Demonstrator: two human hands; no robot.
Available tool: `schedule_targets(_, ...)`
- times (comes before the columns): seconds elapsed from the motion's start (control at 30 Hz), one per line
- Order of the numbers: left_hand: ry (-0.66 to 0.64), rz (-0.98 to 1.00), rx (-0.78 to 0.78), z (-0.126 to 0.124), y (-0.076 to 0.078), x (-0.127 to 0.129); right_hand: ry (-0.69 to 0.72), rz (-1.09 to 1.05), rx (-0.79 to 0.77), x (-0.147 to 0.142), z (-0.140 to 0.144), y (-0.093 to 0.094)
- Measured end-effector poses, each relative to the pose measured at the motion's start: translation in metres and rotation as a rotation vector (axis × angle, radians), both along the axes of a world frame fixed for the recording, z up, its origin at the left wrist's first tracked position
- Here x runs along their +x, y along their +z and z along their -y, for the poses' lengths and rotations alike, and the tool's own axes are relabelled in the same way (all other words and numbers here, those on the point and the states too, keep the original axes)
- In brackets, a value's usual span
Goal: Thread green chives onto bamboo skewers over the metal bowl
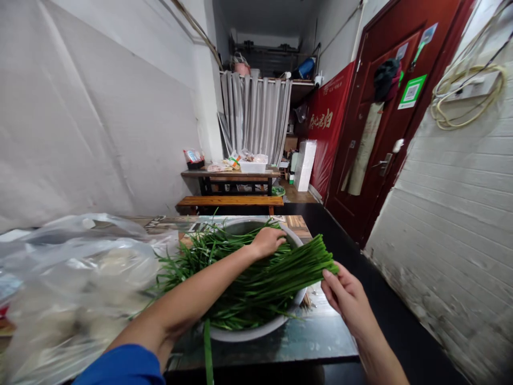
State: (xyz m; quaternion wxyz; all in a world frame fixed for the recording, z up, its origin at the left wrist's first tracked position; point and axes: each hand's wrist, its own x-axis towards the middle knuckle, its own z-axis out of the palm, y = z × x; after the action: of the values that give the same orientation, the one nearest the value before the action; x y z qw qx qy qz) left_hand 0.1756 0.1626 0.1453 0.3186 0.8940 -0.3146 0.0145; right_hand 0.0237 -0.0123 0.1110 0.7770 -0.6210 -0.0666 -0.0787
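Note:
A large heap of green garlic chives (256, 289) fills a grey metal basin (244, 336) on the table and spills over its left rim. My left hand (267, 242) reaches across the basin, fingers curled down onto the chives near the far rim; its fingertips are partly hidden. At the basin's right side, my right hand (347, 291) pinches the stem ends of the thick bundle between thumb and fingers. The bundle slants up to the right past the rim, its ends roughly lined up. One long flat leaf hangs down over the near rim.
Clear plastic bags (80, 289) with pale contents crowd the table's left side. Small brown bits (306, 300) lie right of the basin. Beyond are a wooden bench (230, 201) and a table with a white tub (253, 167). A red door (385, 128) stands right.

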Motion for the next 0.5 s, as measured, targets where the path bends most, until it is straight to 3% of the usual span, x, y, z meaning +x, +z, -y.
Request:
schedule_targets(0.1,-0.245,-0.238,-0.2,-0.005,0.027,-0.025,0.018,0.099,-0.086,0.003,0.002,0.031)
schedule_targets(0.17,-0.395,-0.406,-0.178,-0.01,0.043,-0.047,0.033,0.157,-0.14,0.004,0.002,0.05)
schedule_targets(0.3,-0.316,-0.549,-0.251,-0.023,0.055,-0.076,0.018,0.203,-0.235,0.004,-0.002,0.077)
schedule_targets(0.4,-0.317,-0.555,-0.393,-0.034,0.053,-0.084,0.071,0.145,-0.234,0.006,-0.002,0.077)
schedule_targets(0.5,-0.309,-0.536,-0.453,-0.037,0.049,-0.093,0.124,0.156,-0.271,0.015,0.01,0.05)
